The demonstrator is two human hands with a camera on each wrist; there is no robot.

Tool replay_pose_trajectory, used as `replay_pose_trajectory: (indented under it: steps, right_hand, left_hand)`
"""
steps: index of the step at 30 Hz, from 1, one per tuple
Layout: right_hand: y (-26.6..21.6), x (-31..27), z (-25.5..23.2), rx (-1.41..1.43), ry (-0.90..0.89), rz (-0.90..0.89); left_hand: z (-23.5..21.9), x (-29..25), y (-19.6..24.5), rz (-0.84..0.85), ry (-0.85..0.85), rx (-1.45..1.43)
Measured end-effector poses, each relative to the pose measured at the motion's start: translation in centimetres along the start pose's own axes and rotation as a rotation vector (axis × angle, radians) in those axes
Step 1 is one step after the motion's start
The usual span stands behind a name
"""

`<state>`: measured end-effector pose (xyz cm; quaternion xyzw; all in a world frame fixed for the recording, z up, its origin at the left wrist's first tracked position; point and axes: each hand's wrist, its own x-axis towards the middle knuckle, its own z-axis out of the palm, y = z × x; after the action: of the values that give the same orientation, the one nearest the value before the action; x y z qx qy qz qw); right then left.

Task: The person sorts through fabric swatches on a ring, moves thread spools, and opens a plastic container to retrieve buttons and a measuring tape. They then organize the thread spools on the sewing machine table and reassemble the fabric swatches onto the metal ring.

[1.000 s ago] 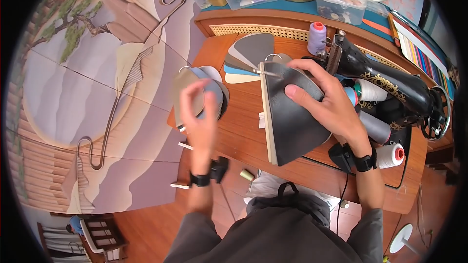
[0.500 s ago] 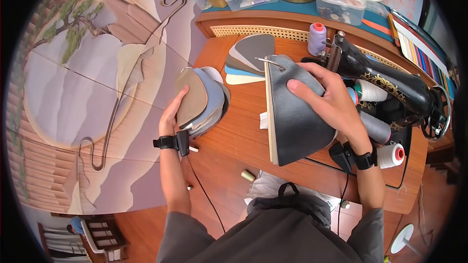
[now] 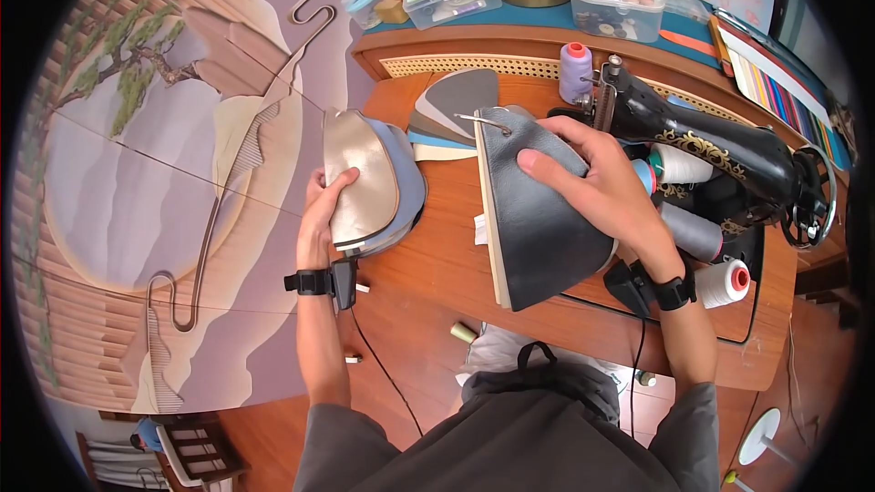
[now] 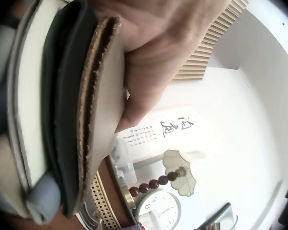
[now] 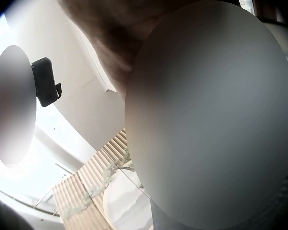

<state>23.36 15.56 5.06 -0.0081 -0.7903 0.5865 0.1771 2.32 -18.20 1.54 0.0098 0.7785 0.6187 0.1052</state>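
Observation:
My left hand grips a stack of leather swatches by its left side, thumb over the shiny beige top piece. Blue-grey pieces show beneath that one. In the left wrist view, the rough brown edge of a swatch stands beside the thumb, with black and cream layers next to it. My right hand holds a second swatch stack, black on top, thumb on its face and fingers along the far edge. A metal ring passes through this stack's upper corner. Large blurred ovals cover much of the right wrist view.
Fanned swatches lie on the wooden table between the stacks. To the right stand a black sewing machine and several thread spools, including a purple one. Plastic boxes line the back shelf. A painted panel fills the left.
My left hand came down from over the left stack to its left side and gripped it. The top piece, matte tan before, now shows shiny beige. My right hand keeps its hold.

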Motion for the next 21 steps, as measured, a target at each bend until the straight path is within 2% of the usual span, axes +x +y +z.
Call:
replay_pose_trajectory:
  steps: [1,3,5,7,8,10,11,13,15,18,20,21]
  right_hand:
    - [0.1,0.0,0.0,-0.001,0.001,0.001]
    - [0.2,0.1,0.0,0.018,0.000,-0.010]
    - [0.5,0.2,0.0,0.012,-0.003,-0.007]
    - [0.6,0.1,0.1,0.003,-0.005,-0.004]
    - [0.4,0.1,0.1,0.035,-0.014,-0.024]
    - [0.0,0.0,-0.1,0.065,-0.019,-0.048]
    - [-0.2,-0.1,-0.2,0.085,-0.041,-0.024]
    - [-0.4,-0.1,-0.3,0.103,-0.064,-0.002]
    - [-0.2,-0.2,-0.1,0.187,-0.003,-0.088]
    - [-1.2,-0.2,-0.8,0.269,-0.078,-0.063]
    - [-1.0,-0.3,-0.9,0.254,-0.061,-0.069]
    - [-1.0,-0.3,-0.8,0.246,-0.047,-0.077]
  left_hand:
    - [0.3,-0.4,0.5,0.000,-0.002,0.000]
    - [1.2,-2.3,2.7,0.227,0.053,0.068]
    - [2.2,-4.1,4.9,0.384,0.110,0.110]
    - [3.2,-5.6,6.4,0.567,0.214,0.267]
    - [3.6,-6.0,6.3,0.569,0.214,0.266]
    - [4.8,-6.8,5.8,0.740,0.384,0.620]
    - [5.6,-7.2,5.3,0.742,0.383,0.617]
    - [7.0,-8.2,4.0,1.135,0.464,1.007]
    - [8.2,-8.7,1.8,1.107,0.426,1.037]
    - [9.7,-9.5,-2.2,0.997,0.288,1.047]
    - [10.5,-10.2,-3.5,0.954,0.222,1.020]
    - [10.7,-10.5,-3.9,0.944,0.171,1.095]
